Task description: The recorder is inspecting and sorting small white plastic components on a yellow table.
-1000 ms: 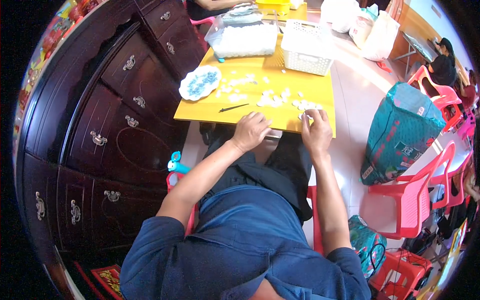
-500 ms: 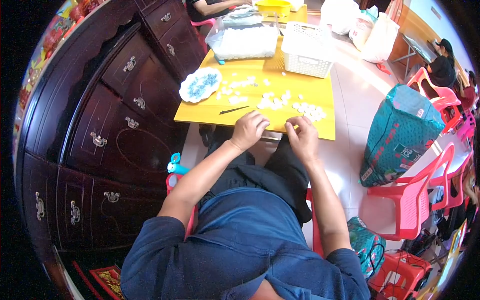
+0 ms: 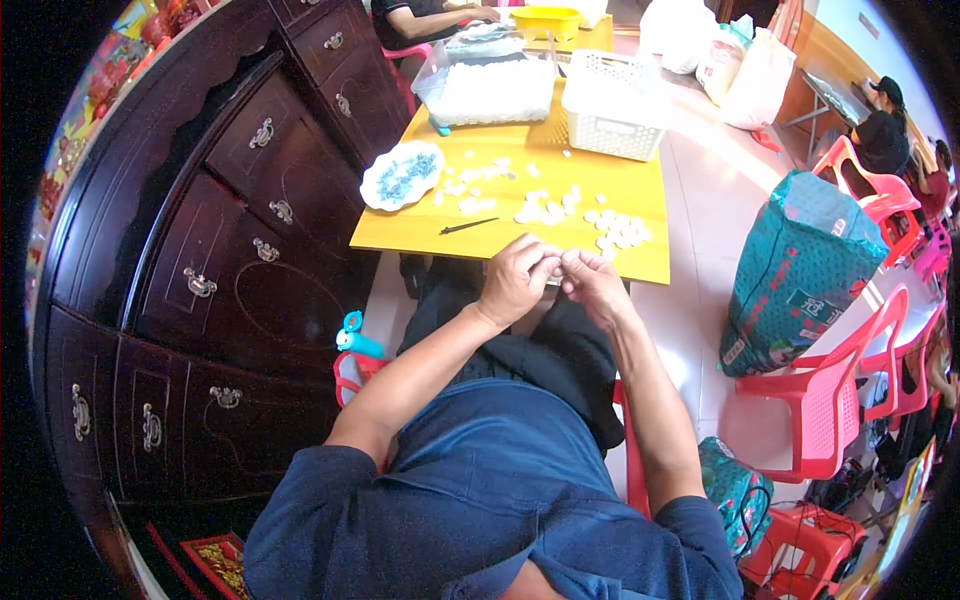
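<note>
My left hand (image 3: 520, 277) and my right hand (image 3: 597, 288) meet at the near edge of the yellow table (image 3: 395, 229). Both have their fingers pinched together, fingertips touching. A small pale piece seems to sit between them, too small to name. Just beyond lie several small white pieces (image 3: 620, 230), scattered across the tabletop. A thin black pointed tool (image 3: 468, 226) rests left of them, near the front edge. Further left stands a white scalloped dish (image 3: 403, 176) with small blue bits in it.
At the table's far side are a clear bin (image 3: 485, 90) of white pieces and a white perforated basket (image 3: 614, 104). Dark wooden cabinets (image 3: 190, 230) line the left. A green woven bag (image 3: 800, 275) and red chairs (image 3: 810, 410) stand right. Other people sit farther off.
My hands were apart over the table edge; now they have come together, fingertips meeting. The things on the table lie much as before.
</note>
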Motion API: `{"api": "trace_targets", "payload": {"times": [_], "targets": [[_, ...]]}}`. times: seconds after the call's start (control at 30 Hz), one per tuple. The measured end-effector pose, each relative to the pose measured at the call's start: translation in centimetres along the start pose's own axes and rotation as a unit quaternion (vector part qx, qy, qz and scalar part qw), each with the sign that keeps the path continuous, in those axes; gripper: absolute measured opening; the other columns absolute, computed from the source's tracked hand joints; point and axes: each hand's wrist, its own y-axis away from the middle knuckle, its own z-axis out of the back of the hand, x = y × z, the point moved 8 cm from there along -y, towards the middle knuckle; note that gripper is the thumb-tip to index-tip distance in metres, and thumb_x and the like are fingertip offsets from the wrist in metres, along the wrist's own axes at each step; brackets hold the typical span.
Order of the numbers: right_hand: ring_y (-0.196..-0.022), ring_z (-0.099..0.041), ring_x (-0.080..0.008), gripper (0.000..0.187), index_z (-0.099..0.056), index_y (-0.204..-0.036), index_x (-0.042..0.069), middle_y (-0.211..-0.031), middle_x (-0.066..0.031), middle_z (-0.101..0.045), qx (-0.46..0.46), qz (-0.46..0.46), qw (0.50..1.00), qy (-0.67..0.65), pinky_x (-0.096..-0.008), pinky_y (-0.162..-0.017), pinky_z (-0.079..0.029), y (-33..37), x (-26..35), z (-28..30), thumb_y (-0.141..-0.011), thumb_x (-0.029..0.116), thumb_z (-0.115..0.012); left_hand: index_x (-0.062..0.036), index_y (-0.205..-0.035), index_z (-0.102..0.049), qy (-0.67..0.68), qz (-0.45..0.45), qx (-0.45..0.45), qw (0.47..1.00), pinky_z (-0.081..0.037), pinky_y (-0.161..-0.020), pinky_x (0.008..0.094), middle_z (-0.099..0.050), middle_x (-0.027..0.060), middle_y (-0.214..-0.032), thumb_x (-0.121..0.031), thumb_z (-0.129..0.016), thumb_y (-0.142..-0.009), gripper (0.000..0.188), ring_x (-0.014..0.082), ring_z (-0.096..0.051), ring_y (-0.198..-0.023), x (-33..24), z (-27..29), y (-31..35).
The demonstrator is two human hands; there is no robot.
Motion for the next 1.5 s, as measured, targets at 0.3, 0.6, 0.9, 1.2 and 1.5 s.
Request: {"api": "trace_targets", "payload": {"times": [0.3,0.6,0.9,1.2,1.5], "targets": [[-0.062,-0.055,-0.0038,0.014,-0.068,-0.095,0.01,-0.081,0.0026,-0.068,-0.009,-0.012,0.999,0.035,-0.0193,-0.057,-0.046,-0.2,-0.7,-0.1,-0.099,0.023,-0.064,0.0023,-0.087,-0.068,0.07,0.086,0.023,0.994,-0.054,-0.064,0.0249,-0.068,0.0044,-0.081,-0.002,-0.069,-0.09,0.005,0.0109,-0.069,-0.075,3.6,-0.4,1.0],[-0.062,-0.056,-0.0056,0.021,-0.066,-0.094,0.003,-0.077,0.0001,-0.064,-0.085,0.126,0.952,0.267,-0.0233,-0.056,-0.047,0.0,0.7,-0.4,-0.099,0.023,-0.062,0.0026,-0.088,-0.067,0.207,0.311,0.047,0.926,-0.052,-0.061,0.0274,-0.068,0.0056,-0.075,-0.011,-0.066,-0.093,0.014,0.0103,-0.061,-0.064,8.2,-2.1,2.9],[-0.061,-0.052,-0.0041,0.01,-0.067,-0.088,0.007,-0.074,0.003,-0.062,-0.073,0.058,0.99,0.102,-0.0214,-0.055,-0.043,0.3,0.7,-0.9,-0.093,0.015,-0.066,0.0026,-0.091,-0.069,0.138,0.192,0.025,0.971,-0.053,-0.063,0.0278,-0.071,0.0063,-0.079,-0.007,-0.065,-0.092,0.01,0.0104,-0.066,-0.07,6.0,-1.1,2.4],[-0.067,-0.057,-0.0065,0.012,-0.069,-0.089,0.004,-0.077,0.0029,-0.066,-0.138,0.144,0.933,0.299,-0.0219,-0.063,-0.046,0.4,2.0,-1.0,-0.092,0.016,-0.067,0.0007,-0.092,-0.066,0.162,0.288,0.053,0.942,-0.049,-0.055,0.0263,-0.065,0.0024,-0.073,-0.015,-0.06,-0.098,0.017,0.009,-0.059,-0.061,8.2,-2.0,3.8],[-0.072,-0.068,-0.0366,0.011,-0.067,-0.082,0.006,-0.081,-0.0158,-0.069,-0.19,0.284,0.657,0.672,-0.0469,-0.064,-0.055,-2.9,7.2,-0.6,-0.085,0.016,-0.064,-0.0042,-0.095,-0.063,0.149,0.319,0.1,0.931,-0.048,-0.053,0.0229,-0.061,-0.0006,-0.078,-0.02,-0.056,-0.1,0.018,0.0061,-0.055,-0.061,9.2,-1.6,6.3]]}}
